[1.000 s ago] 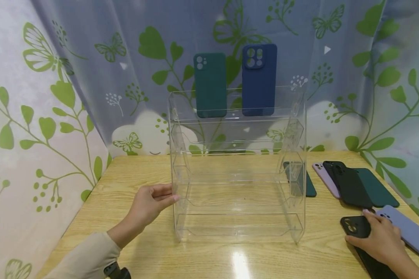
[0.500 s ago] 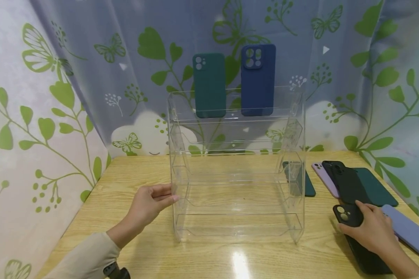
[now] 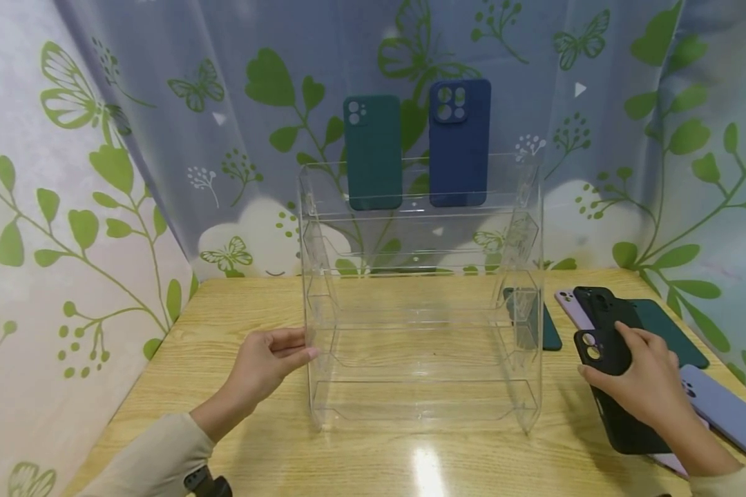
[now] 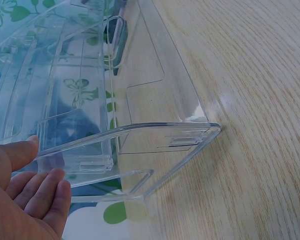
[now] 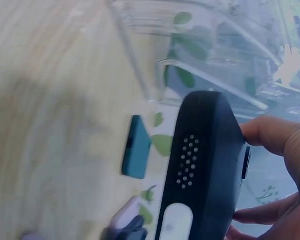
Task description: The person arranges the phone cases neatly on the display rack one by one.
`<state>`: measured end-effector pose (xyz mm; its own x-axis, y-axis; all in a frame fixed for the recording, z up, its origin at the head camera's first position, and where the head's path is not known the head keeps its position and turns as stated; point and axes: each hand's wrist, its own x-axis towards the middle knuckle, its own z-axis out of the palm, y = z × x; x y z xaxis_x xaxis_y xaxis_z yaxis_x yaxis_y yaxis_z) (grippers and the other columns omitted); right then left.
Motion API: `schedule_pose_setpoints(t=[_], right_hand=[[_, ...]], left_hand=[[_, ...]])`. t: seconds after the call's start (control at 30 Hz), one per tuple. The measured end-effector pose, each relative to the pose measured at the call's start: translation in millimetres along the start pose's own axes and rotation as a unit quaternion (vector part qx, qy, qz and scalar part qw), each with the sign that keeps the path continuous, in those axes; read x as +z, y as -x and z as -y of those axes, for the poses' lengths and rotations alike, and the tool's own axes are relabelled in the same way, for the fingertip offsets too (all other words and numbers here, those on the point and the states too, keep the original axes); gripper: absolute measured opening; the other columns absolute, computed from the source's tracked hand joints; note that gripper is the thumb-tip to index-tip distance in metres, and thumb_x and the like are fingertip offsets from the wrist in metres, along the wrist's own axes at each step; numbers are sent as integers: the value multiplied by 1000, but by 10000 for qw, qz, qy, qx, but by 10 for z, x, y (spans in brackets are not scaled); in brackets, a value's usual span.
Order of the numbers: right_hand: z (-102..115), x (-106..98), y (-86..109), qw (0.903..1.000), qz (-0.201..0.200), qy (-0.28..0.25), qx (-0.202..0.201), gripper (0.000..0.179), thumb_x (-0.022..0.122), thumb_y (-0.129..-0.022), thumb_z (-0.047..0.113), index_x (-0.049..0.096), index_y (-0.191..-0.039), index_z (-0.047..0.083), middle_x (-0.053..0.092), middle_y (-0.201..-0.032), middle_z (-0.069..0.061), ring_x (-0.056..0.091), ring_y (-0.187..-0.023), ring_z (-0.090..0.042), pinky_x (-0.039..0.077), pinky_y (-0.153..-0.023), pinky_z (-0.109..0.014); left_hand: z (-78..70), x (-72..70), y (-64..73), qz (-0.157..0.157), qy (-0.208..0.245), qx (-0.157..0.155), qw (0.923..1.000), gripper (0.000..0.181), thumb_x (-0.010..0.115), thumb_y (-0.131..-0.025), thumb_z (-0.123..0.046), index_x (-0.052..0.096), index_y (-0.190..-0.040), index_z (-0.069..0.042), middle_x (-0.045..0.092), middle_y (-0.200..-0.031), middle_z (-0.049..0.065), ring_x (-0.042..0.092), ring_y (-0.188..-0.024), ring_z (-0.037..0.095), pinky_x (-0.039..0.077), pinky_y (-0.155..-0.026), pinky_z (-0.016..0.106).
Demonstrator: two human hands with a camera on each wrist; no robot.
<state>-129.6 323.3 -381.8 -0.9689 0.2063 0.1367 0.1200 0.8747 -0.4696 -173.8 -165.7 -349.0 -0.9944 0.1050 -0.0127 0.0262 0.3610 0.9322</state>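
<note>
A clear acrylic tiered display rack [image 3: 425, 400] stands on the wooden table. My left hand [image 3: 267, 366] pinches the edge of its left side panel, thumb on one face and fingers on the other, as the left wrist view also shows. On the top tier a green phone case [image 3: 375, 155] and a blue phone case [image 3: 460, 162] lean upright, side by side. To the right of the rack, my right hand [image 3: 649, 383] grips a black phone case [image 3: 628, 421] by its sides, raised off the table. Small dots mark the end of this black case [image 5: 210, 145] in the right wrist view.
Right of the rack lie a dark green case [image 3: 552, 335], a lilac case [image 3: 570, 307], overlapping black cases [image 3: 590, 297] and another dark green case [image 3: 674, 335]. A lavender case [image 3: 730, 417] lies at the right edge. Part of a pink case [image 3: 674, 464] shows beneath the held one.
My right hand has lifted the black phone case off the table and carried it left and away from me, uncovering part of a pink case. My left hand stays on the rack.
</note>
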Motion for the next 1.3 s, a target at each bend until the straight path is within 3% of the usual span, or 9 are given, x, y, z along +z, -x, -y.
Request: schedule_pose_setpoints(t=[0.5,0.77,1.0,1.3], right_hand=[[407,-117,83,9981,-399,-342,-336,99,72,-83,43,15,-152,0,17,-142,-40,21,-117,-63,29,-75,-72],[646,-209,118,9942,-588,-629,-649,97,74,-82,43,19,-153,5,18,-144,-36,18,-124,-63,27,-80,-74],[901,-273,149,9888,-703,-886,-975,99,76,-81,39,18,-154,7,20,-144,-33,31,-119,-58,32,-81,-71],[1222,-255,117,9876,-535,-928,-1150,103,74,-81,46,13,-155,8,28,-139,-33,42,-111,-48,43,-73,-62]], left_hand=[[-3,-2,8,-36,-74,-4,10000,44,72,-87,-12,59,-125,5,63,-120,23,65,-106,31,56,-84,31],[-1,0,11,-8,-86,3,10000,45,72,-87,-13,59,-126,6,63,-120,24,65,-107,31,56,-85,32],[2,9,8,0,-136,89,9999,45,71,-87,-12,58,-126,7,62,-120,25,65,-107,32,56,-85,32],[-14,-8,22,12,-132,86,9999,45,71,-88,-13,59,-126,7,62,-120,25,65,-107,32,56,-85,33]])
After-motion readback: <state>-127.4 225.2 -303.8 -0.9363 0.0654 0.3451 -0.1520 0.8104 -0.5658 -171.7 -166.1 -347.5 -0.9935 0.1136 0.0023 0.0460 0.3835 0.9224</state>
